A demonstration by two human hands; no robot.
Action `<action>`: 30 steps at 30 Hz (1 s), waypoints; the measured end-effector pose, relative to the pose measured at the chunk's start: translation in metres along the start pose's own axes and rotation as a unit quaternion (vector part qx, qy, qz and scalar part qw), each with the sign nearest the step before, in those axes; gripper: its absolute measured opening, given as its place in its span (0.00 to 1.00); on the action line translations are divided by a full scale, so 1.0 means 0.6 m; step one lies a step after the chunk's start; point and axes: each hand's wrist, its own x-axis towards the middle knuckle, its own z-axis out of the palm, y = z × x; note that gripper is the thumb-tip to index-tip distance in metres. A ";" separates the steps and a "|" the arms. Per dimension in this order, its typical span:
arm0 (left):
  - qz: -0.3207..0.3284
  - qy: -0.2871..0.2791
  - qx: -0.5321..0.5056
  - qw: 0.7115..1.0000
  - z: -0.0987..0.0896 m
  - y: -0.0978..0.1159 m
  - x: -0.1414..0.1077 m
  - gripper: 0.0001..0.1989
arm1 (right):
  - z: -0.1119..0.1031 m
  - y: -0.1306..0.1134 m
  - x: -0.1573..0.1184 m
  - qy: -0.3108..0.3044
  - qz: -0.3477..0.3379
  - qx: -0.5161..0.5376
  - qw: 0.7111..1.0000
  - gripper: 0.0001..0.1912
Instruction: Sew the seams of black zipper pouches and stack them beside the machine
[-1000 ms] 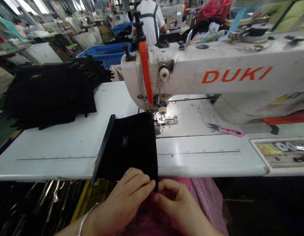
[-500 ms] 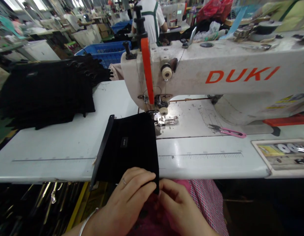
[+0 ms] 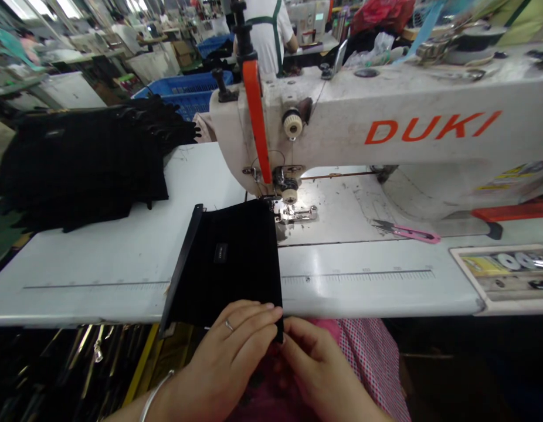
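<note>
A black fabric piece (image 3: 236,258) with a small label lies on the white sewing table, its far right corner beneath the sewing machine's needle area (image 3: 289,205). A stiff dark strip (image 3: 181,269) runs along its left edge. My left hand (image 3: 236,351), with a ring and a bracelet, is closed over the near right corner of the cloth, fingers together on top. Beside it, my right hand (image 3: 315,357) pinches the same corner at the table's front edge. The fingertips of both hands nearly touch.
A pile of black pieces (image 3: 82,158) lies at the table's left. Pink-handled snips (image 3: 407,231) rest right of the needle. A blue basket (image 3: 187,91) and a person in white (image 3: 267,35) are behind the machine. A tray (image 3: 509,278) sits at the right.
The view has shifted slightly. Both hands stay at the near corner of the black fabric, with the left fingers a little further over its right edge.
</note>
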 end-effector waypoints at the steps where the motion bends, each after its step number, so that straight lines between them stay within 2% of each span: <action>1: 0.007 -0.002 0.005 1.000 -0.001 0.000 0.001 0.14 | 0.000 -0.002 -0.001 -0.002 0.000 0.005 1.000 0.19; 7: 0.021 -0.041 0.022 0.999 -0.005 -0.002 -0.008 0.15 | -0.004 -0.001 -0.001 0.000 0.005 0.009 1.000 0.20; 10: 0.006 -0.001 0.015 1.000 -0.007 -0.001 -0.007 0.15 | -0.006 0.007 0.004 -0.006 0.025 0.004 1.000 0.23; 13: 0.022 0.053 0.012 0.998 -0.005 -0.001 0.004 0.14 | -0.006 0.012 0.010 -0.018 0.039 -0.009 0.999 0.25; 16: 0.054 0.062 0.016 0.997 0.004 -0.005 0.008 0.15 | -0.005 0.010 0.011 -0.015 0.038 -0.018 0.999 0.23; 19: 0.051 0.029 -0.001 0.998 0.013 -0.011 -0.005 0.14 | -0.004 0.002 0.006 -0.014 0.040 -0.002 0.999 0.18; 22: 0.011 -0.022 -0.027 0.999 0.013 -0.013 -0.020 0.14 | -0.003 -0.007 0.001 -0.012 0.006 -0.004 1.000 0.08; 24: 0.002 -0.026 -0.033 0.999 0.008 -0.009 -0.022 0.15 | -0.002 -0.011 -0.002 -0.011 0.000 -0.012 1.000 0.04; 27: 0.011 -0.032 -0.015 0.999 -0.002 -0.003 -0.018 0.16 | 0.003 -0.015 -0.003 -0.008 0.011 -0.012 1.000 0.07; 30: 0.019 -0.039 0.028 0.999 -0.006 -0.001 -0.016 0.18 | 0.002 -0.010 -0.003 -0.002 -0.033 -0.056 0.998 0.05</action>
